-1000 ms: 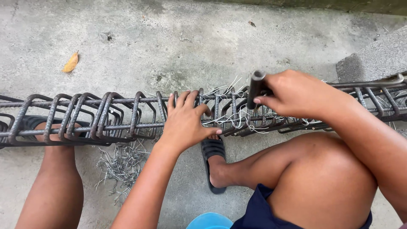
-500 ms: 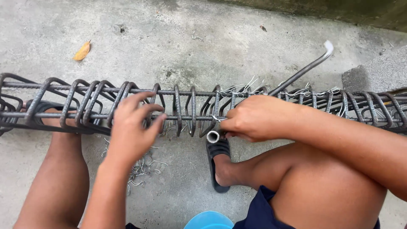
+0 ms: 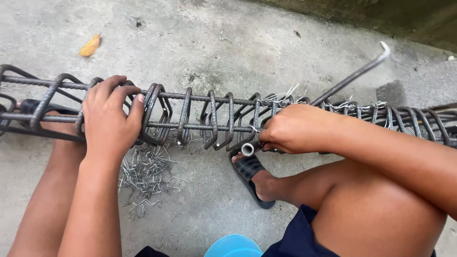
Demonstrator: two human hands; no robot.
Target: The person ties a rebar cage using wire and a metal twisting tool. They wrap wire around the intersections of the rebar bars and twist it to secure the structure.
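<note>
A long rebar cage point(image 3: 214, 119) of straight bars and several square stirrups lies across the concrete in front of me. My left hand point(image 3: 110, 116) grips a bunch of stirrups near the cage's left part. My right hand point(image 3: 297, 128) is closed around a metal hook tool point(image 3: 352, 76); its tube handle end pokes out below my fist and its bent tip points up to the right. Tie wire is twisted on the bars beside my right hand.
A pile of short bent tie wires point(image 3: 145, 173) lies on the concrete floor point(image 3: 200, 43) under the cage. My foot in a black sandal point(image 3: 252, 178) rests below the cage. A blue round object point(image 3: 233, 246) sits at the bottom edge. A dry leaf point(image 3: 90, 45) lies far left.
My left hand has slid left along the cage and closed on stirrups. My right hand has laid the hook tool across the cage, handle end toward me.
</note>
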